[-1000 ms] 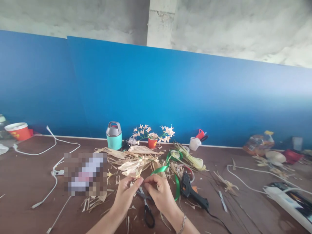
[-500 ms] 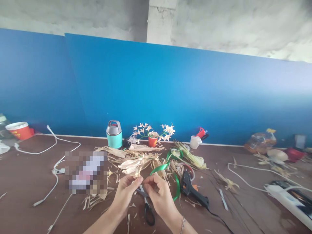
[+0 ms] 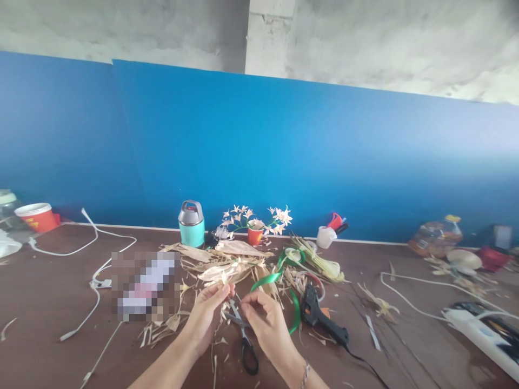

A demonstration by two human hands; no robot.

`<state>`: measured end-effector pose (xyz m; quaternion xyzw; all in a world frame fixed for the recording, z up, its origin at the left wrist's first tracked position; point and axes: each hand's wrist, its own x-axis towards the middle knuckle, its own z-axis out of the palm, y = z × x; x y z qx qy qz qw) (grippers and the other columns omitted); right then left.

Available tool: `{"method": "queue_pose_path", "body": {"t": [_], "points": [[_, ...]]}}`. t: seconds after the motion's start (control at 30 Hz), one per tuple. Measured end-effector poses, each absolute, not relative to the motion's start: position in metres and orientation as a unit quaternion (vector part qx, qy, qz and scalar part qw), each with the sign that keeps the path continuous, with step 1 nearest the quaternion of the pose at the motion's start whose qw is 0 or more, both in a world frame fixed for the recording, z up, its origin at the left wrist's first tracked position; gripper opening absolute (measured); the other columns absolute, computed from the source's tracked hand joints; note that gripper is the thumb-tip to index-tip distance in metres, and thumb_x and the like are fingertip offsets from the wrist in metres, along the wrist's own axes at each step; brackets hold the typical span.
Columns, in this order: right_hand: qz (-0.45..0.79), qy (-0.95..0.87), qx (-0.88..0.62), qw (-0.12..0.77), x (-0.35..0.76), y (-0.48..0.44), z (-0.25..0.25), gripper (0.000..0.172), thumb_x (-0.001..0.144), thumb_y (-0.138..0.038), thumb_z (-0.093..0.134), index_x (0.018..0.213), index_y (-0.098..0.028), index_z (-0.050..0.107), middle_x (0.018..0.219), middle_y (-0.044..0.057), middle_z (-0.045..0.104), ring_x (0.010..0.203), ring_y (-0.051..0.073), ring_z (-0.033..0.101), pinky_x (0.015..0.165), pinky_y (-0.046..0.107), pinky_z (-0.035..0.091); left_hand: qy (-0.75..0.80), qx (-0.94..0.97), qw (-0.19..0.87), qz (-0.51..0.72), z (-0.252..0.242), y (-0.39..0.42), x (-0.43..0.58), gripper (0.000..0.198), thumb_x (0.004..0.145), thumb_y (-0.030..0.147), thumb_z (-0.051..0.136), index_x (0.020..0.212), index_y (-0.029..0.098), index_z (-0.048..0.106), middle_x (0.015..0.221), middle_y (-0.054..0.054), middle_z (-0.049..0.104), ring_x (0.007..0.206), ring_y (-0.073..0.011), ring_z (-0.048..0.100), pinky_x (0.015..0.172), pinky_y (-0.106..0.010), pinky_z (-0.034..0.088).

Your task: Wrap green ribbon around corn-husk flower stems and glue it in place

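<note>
My left hand (image 3: 206, 310) is pinched closed, and a small pale corn-husk flower (image 3: 224, 277) shows just above its fingertips. Close by on the right, my right hand (image 3: 264, 317) has thumb and forefinger pressed together; whatever is between them is too small to make out. A narrow gap separates the two hands. Below and between them lie black-handled scissors (image 3: 248, 354), their blades pointing away from me. Dry corn husks (image 3: 227, 270) are heaped beyond my fingers. A green ribbon (image 3: 295, 310) curls beside my right hand, next to a black glue gun (image 3: 322, 319).
At the back stand a turquoise food jar (image 3: 192, 232), a red cup (image 3: 255, 235) with husk flowers, and a white cup (image 3: 325, 236) holding pens. White cables (image 3: 95, 302) run along the left. A power strip (image 3: 478, 340) lies at right, near a plastic bag (image 3: 434, 237).
My left hand has turned slightly, its fingers curling more and the flower shifting a little up and left. My right hand stays pinched in nearly the same place.
</note>
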<state>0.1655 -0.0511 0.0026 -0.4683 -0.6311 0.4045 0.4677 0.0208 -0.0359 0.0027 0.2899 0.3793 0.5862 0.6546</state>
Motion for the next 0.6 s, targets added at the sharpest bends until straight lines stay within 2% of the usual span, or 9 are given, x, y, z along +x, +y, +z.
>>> {"method": "queue_pose_path", "body": {"t": [0.2,0.33,0.6], "points": [[0.367,-0.656,-0.474,0.459,0.1635,-0.0538,0.0029,0.015,0.079,-0.027,0.053,0.071,-0.017,0.061,0.069,0.002,0.061,0.066,0.015,0.054,0.061,0.024,0.041,0.341,0.286,0.690,0.571,0.0002,-0.0355,0.0187,0.020,0.057,0.032,0.078,0.064,0.015,0.070,0.067,-0.002,0.063,0.068,-0.0139,0.055,0.067,-0.024,0.043],[0.373,-0.655,-0.476,0.453,0.1631,-0.0550,0.0040,0.014,0.079,-0.026,0.053,0.073,-0.016,0.061,0.069,0.002,0.061,0.066,0.015,0.054,0.062,0.024,0.040,0.325,0.282,0.712,0.555,-0.0023,-0.0357,0.0181,0.022,0.057,0.033,0.079,0.066,0.015,0.071,0.068,-0.003,0.063,0.070,-0.0141,0.054,0.070,-0.025,0.043],[0.388,-0.651,-0.461,0.461,0.1621,-0.0564,0.0021,0.014,0.080,-0.027,0.054,0.074,-0.017,0.061,0.070,0.002,0.060,0.067,0.015,0.053,0.061,0.024,0.041,0.321,0.321,0.717,0.529,-0.0005,-0.0378,0.0178,0.024,0.061,0.039,0.075,0.064,0.016,0.069,0.065,-0.001,0.057,0.065,-0.0138,0.051,0.066,-0.026,0.041]]}}
